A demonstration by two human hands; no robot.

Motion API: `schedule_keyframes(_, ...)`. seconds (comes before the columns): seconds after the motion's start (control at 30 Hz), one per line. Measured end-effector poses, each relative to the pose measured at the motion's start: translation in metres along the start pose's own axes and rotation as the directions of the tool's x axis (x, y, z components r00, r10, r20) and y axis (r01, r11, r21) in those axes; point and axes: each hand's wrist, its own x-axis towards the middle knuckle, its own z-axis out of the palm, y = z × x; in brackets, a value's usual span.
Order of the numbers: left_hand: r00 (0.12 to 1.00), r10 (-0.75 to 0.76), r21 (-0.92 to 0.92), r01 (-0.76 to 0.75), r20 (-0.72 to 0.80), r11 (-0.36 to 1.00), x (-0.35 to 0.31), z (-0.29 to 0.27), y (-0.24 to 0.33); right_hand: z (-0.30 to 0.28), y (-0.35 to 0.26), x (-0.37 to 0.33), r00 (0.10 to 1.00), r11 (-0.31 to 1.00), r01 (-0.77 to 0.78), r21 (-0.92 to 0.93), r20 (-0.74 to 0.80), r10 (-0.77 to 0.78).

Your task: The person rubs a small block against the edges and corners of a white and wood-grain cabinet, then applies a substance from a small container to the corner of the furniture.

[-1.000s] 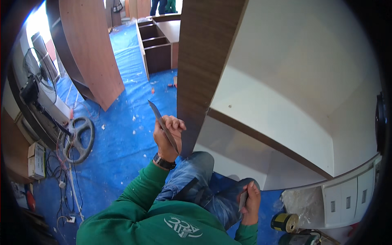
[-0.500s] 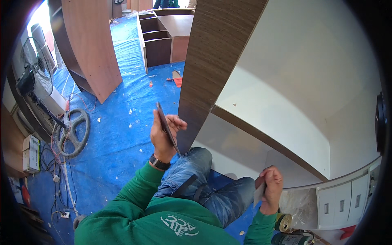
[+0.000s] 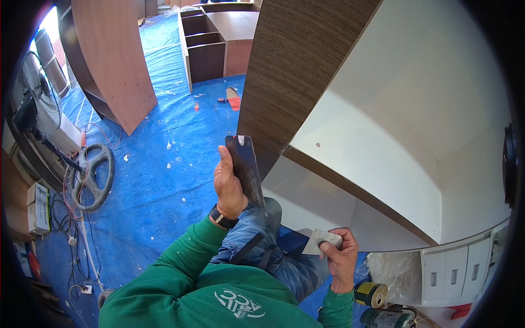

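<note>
My left hand (image 3: 230, 188) is closed around a dark, flat rectangular plate (image 3: 249, 167), raised above my left knee with its broad face showing. A small whitish dab and a trace of red mark the plate's top end. To the right and lower, my right hand (image 3: 343, 257) pinches a thin, pale square blade (image 3: 313, 244), apart from the plate. Just beyond both hands stands a cabinet with a brown wood-grain side panel (image 3: 298, 65) and a white interior (image 3: 383, 115). A small round mark shows on its white surface. Neither hand touches the cabinet.
Blue sheeting (image 3: 158, 191) with scattered pale bits covers the floor. On the left are a standing fan base (image 3: 98, 177), cables and a small box (image 3: 38, 208). Tins (image 3: 372, 294) stand by my right forearm. Other cabinet units (image 3: 205, 60) stand farther off.
My left hand has turned the plate from edge-on to broad face and shifted slightly right. My right hand has moved left and turned, bringing the pale blade's face into view.
</note>
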Motion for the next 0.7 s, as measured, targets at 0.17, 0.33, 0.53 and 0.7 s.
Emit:
schedule_keyframes(0.17,0.993,0.083,-0.081,-0.076,0.083,0.994,0.001,0.000,-0.009,0.008,-0.023,-0.002,0.985,0.972,0.143,-0.189,-0.071,-0.158)
schedule_keyframes(0.33,0.983,0.104,-0.051,-0.097,0.149,0.994,0.007,-0.008,-0.011,0.040,-0.106,0.033,0.717,0.578,0.681,-0.450,0.247,-0.652)
schedule_keyframes(0.53,0.955,0.175,-0.037,-0.171,0.239,0.985,0.012,-0.017,-0.014,0.093,-0.175,0.117,0.199,-0.241,0.858,-0.453,0.726,-0.658)
schedule_keyframes(0.7,0.948,0.183,-0.029,-0.182,0.259,0.983,0.012,-0.016,-0.016,0.106,-0.163,0.158,0.196,-0.240,0.889,-0.389,0.798,-0.569)
